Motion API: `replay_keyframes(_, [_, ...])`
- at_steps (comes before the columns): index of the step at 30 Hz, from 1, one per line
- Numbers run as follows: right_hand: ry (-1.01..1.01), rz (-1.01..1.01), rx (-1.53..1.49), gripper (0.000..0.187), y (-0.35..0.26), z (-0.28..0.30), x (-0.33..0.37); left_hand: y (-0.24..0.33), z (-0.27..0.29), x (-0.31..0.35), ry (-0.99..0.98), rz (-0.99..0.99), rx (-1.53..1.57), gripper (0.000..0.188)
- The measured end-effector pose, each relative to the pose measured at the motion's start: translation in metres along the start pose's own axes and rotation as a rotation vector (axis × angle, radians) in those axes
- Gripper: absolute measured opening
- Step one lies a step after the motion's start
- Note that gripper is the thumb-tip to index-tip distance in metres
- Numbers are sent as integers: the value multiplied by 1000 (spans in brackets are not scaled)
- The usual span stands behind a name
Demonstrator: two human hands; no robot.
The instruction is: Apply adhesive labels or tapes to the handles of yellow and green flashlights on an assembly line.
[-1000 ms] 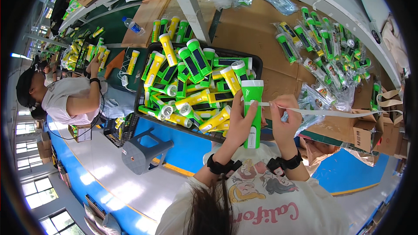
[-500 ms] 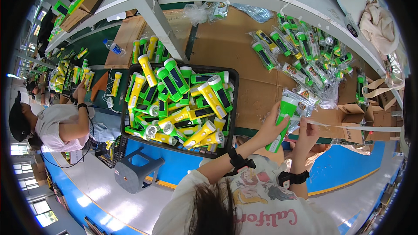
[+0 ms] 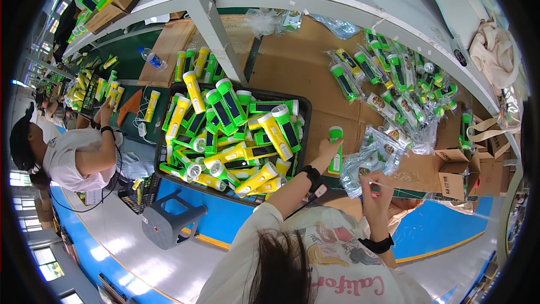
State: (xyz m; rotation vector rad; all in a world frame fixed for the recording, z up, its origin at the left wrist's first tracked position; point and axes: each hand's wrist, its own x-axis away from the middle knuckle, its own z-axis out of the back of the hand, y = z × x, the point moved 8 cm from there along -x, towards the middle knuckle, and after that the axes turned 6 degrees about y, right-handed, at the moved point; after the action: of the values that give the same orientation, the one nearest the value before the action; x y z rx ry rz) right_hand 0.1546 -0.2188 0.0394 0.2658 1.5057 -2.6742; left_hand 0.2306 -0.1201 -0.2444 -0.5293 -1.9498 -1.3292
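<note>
At 3 o'clock from one black crate (image 3: 307, 121), the left hand (image 3: 327, 150) grips one green flashlight (image 3: 336, 160); the right hand (image 3: 377, 196), toward its 5 o'clock, curls (gripping or not, I cannot tell). Positioning it seems underway; next calls for steadiness beside the plastic bags (image 3: 368, 160). Crated solar flashlights (image 3: 257, 179) overlap, uncountable.

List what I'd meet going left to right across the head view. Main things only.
Co-worker in a white shirt → black crate of flashlights → left hand on a green flashlight → right hand → open cardboard box.
</note>
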Motion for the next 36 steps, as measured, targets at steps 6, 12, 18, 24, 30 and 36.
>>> replay_keyframes(6, [59,14,248,11,13,25,-7,48,27,-26,242,-165,241,34])
replay_keyframes(12, [89,-7,335,14,108,17,-1,87,64,31,137,-613,-63,44])
replay_keyframes(18, [65,-246,0,15,164,-13,10,123,138,104,789,-908,-353,42])
replay_keyframes(24, [14,-137,12,14,154,-34,3,142,122,98,811,-821,-739,69])
replay_keyframes(30, [0,-311,-236,14,168,-39,14,140,130,88,843,-882,-892,64])
replay_keyframes(36, [13,-501,-549,9,102,-40,-3,137,126,119,-126,-549,386,38])
